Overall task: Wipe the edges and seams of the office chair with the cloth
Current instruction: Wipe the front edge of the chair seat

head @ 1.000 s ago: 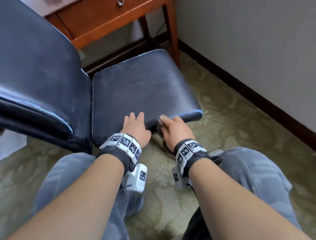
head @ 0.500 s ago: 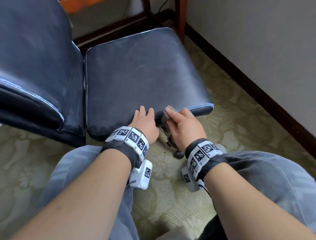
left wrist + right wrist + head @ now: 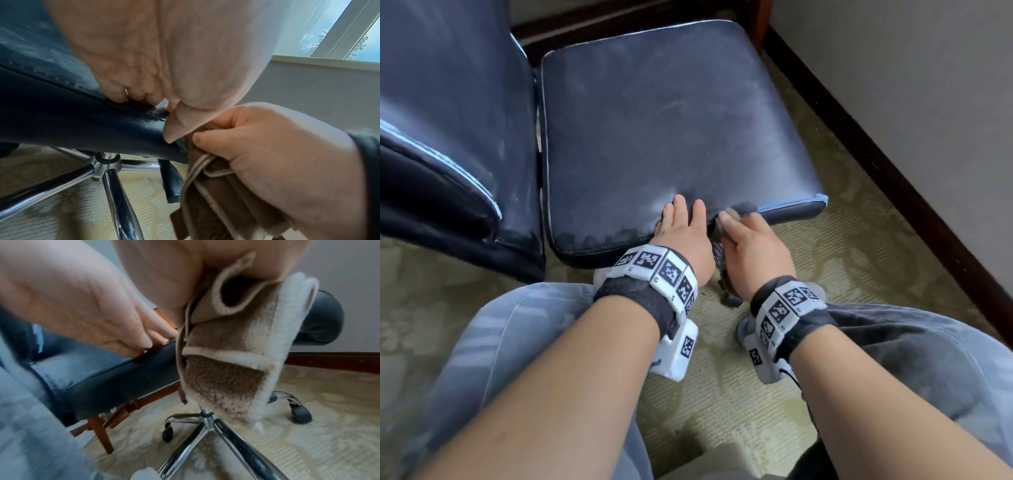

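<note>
The office chair has a dark blue leather seat [image 3: 661, 120] and a backrest [image 3: 448, 102] to its left. My left hand [image 3: 685, 226] lies on the seat's near edge, fingers straight on the leather and thumb [image 3: 176, 128] down the side. Just right of it, my right hand [image 3: 750, 246] grips a folded brown cloth [image 3: 236, 361] and holds it against the edge seam. Only a blurred tuft of cloth [image 3: 741, 209] shows past the fingers in the head view. The left wrist view shows the right hand [image 3: 277, 154] bunching the cloth [image 3: 216, 203], which hangs below the seat.
Under the seat are a chrome star base [image 3: 205, 418] and a black castor [image 3: 302, 413]. A wooden desk leg [image 3: 102, 434] stands behind. A dark skirting board [image 3: 893, 171] and wall run along the right. My knees in grey trousers [image 3: 911, 342] frame patterned carpet [image 3: 842, 257].
The head view has tilted down and come closer to the seat. Both hands stay on the seat's near edge, the right still holding the cloth at the seam.
</note>
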A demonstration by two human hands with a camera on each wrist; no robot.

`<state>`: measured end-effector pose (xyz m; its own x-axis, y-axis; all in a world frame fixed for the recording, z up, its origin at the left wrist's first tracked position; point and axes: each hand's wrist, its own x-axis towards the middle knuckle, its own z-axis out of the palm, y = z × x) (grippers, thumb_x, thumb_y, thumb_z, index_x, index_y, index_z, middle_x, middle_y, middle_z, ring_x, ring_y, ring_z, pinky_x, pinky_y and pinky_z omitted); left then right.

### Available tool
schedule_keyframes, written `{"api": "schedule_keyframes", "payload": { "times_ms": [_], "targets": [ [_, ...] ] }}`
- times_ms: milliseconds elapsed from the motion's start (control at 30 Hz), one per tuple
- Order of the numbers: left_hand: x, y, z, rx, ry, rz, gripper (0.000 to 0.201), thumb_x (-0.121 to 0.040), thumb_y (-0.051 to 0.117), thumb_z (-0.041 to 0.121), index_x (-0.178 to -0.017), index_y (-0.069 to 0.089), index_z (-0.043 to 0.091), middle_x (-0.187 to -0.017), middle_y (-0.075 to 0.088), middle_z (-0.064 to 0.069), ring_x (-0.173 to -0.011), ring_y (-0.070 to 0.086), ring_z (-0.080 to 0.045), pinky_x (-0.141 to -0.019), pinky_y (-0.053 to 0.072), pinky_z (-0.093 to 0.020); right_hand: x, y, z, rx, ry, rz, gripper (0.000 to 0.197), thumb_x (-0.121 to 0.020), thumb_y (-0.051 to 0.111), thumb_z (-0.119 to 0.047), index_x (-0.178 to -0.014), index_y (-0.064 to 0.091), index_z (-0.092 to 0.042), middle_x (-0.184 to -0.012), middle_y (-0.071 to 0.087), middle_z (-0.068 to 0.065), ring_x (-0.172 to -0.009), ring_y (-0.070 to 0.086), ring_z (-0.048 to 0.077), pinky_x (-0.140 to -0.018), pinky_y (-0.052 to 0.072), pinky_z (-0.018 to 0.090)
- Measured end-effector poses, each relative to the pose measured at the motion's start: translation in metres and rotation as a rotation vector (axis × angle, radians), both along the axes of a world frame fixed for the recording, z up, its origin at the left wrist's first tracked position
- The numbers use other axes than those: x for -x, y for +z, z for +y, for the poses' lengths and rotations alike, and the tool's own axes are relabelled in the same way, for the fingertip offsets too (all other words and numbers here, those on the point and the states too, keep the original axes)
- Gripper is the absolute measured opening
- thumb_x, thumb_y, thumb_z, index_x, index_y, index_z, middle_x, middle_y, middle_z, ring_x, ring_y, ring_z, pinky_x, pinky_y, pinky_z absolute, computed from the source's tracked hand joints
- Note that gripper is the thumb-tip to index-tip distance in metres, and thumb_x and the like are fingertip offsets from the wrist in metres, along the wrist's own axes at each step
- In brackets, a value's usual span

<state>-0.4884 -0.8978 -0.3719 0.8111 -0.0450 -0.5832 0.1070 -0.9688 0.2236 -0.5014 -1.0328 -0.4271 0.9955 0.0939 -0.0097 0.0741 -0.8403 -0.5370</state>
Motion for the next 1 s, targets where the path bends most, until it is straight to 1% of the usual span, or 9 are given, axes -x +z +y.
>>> {"api": "schedule_keyframes", "payload": {
  "times_ms": [67,200,333,400,500,600,800,933,1000],
  "targets": [
    [-0.001,0.002,-0.001,0.006,0.012,0.017,0.091,-0.092,0.034,-0.003,-0.166,-0.013,0.020,-0.171,-0.028,-0.008,-0.159,-0.021,-0.025,-0.131,0.005,-0.046,0.001,-0.001,-0.003,0.028,0.009,0.010,0.036,-0.103,0.048,-0.036,-0.138,0.057,-0.040,-0.115,0.057,-0.005,-0.096,0.064,0.026,-0.078,0.055,0.039],
    [-0.002,0.006,0.000,0.028,0.026,0.049,0.094,-0.091,0.034,-0.006,-0.166,-0.016,0.023,-0.170,-0.030,-0.004,-0.159,-0.022,-0.022,-0.131,0.008,-0.048,-0.009,0.003,-0.035,-0.002,-0.192,0.030,0.035,-0.104,0.047,-0.036,-0.138,0.058,-0.040,-0.106,0.047,-0.009,-0.097,0.063,0.022,-0.086,0.049,0.031],
    [0.003,0.003,-0.004,0.023,0.022,0.000,0.090,-0.093,0.033,-0.002,-0.166,-0.015,0.021,-0.171,-0.029,-0.007,-0.159,-0.021,-0.025,-0.130,0.005,-0.044,-0.006,0.008,-0.020,-0.019,-0.091,0.025,0.035,-0.103,0.050,-0.032,-0.137,0.059,-0.034,-0.122,0.057,-0.003,-0.106,0.063,0.025,-0.087,0.053,0.034],
    [0.004,0.005,-0.007,0.017,0.041,0.001,0.089,-0.094,0.033,-0.001,-0.166,-0.015,0.020,-0.171,-0.029,-0.007,-0.159,-0.021,-0.025,-0.130,0.004,-0.044,-0.003,0.006,-0.013,-0.025,-0.034,0.017,0.037,-0.102,0.052,-0.032,-0.138,0.059,-0.036,-0.122,0.058,-0.003,-0.105,0.064,0.025,-0.086,0.055,0.038],
    [0.002,0.007,-0.006,0.025,0.039,0.028,0.091,-0.095,0.036,-0.002,-0.166,-0.016,0.022,-0.170,-0.030,-0.006,-0.159,-0.022,-0.024,-0.130,0.004,-0.044,-0.009,0.006,-0.030,-0.022,-0.139,0.020,0.033,-0.103,0.051,-0.033,-0.134,0.061,-0.037,-0.110,0.055,-0.002,-0.096,0.062,0.025,-0.083,0.051,0.034],
    [0.001,0.006,-0.003,0.033,0.028,0.031,0.091,-0.097,0.040,0.000,-0.165,-0.016,0.023,-0.170,-0.030,-0.004,-0.159,-0.022,-0.023,-0.130,0.008,-0.045,-0.017,0.009,-0.048,-0.063,-0.306,0.041,0.034,-0.103,0.051,-0.030,-0.135,0.061,-0.033,-0.114,0.057,0.002,-0.103,0.061,0.026,-0.087,0.047,0.033],
    [0.002,0.001,-0.008,-0.006,0.037,-0.018,0.091,-0.099,0.046,0.010,-0.165,-0.015,0.021,-0.170,-0.029,-0.006,-0.159,-0.023,-0.024,-0.129,0.004,-0.044,-0.011,0.013,-0.034,-0.027,-0.114,0.064,0.034,-0.103,0.050,-0.029,-0.135,0.060,-0.032,-0.112,0.056,0.001,-0.100,0.061,0.026,-0.085,0.050,0.035],
    [0.001,0.000,-0.003,-0.001,0.026,0.012,0.092,-0.098,0.046,0.010,-0.165,-0.016,0.023,-0.171,-0.030,-0.005,-0.159,-0.022,-0.023,-0.130,0.011,-0.048,-0.019,0.010,-0.059,-0.061,-0.304,0.055,0.036,-0.102,0.052,-0.027,-0.136,0.061,-0.032,-0.118,0.060,0.006,-0.108,0.060,0.027,-0.086,0.042,0.029],
    [0.001,-0.001,-0.002,0.000,0.025,0.012,0.093,-0.099,0.048,0.013,-0.165,-0.017,0.023,-0.170,-0.031,-0.005,-0.159,-0.023,-0.023,-0.130,0.010,-0.048,-0.019,0.012,-0.053,-0.060,-0.281,0.050,0.034,-0.101,0.052,-0.027,-0.133,0.062,-0.029,-0.119,0.060,0.007,-0.109,0.060,0.029,-0.089,0.045,0.032]
  ]
}}
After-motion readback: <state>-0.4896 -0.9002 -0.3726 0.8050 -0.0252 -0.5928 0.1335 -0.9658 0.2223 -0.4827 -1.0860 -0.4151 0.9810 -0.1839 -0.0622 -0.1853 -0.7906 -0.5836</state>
